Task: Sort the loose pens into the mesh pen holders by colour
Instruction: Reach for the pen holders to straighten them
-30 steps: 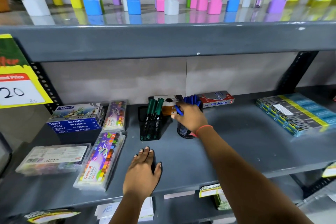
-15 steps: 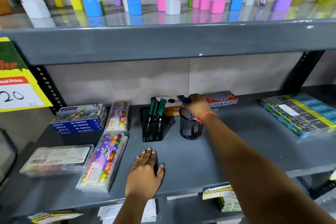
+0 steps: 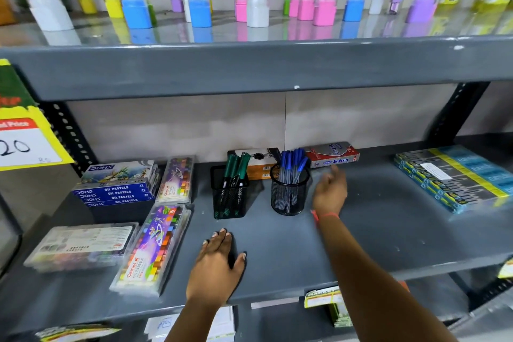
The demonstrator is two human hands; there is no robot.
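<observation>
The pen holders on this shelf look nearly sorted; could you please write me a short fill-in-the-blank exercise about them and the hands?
1. The round mesh holder holds pens with ____ caps.
2. The square mesh holder holds pens with ____ caps.
3. The left hand lies ____ on the shelf.
4. The right hand, open and empty, is to the ____ of the round mesh holder.

Missing words: blue; green; flat; right

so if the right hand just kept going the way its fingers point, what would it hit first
Probably the red Softek box at the back of the shelf; the right hand is open, its fingers aimed up toward it, beside the round holder. Depth is uncertain.
</observation>
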